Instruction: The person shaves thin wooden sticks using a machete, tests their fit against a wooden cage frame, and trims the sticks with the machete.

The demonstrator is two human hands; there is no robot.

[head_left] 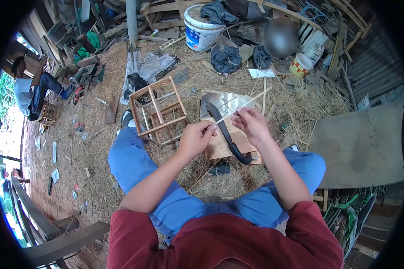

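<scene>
Over a board, my left hand [196, 137] and my right hand [251, 125] pinch a thin, pale strip of wood or bamboo [225, 118] between thumb and fingers. It slants up to the right, past my right hand. Beneath it lies a dark machete-like tool [225, 130] with a hooked black handle, on the flat wooden board [214, 146]. A shiny metal sheet [220, 99] covers the board's far part. Left of my left hand stands a small wooden frame [178, 99] made of thin slats, tilted on the ground.
Straw and shavings cover the ground. A white bucket [201, 33] and black plastic bags [226, 58] stand at the back, near a smaller paint tub [300, 65]. A large grey sheet [357, 145] lies at right. Another person [29, 87] sits at far left.
</scene>
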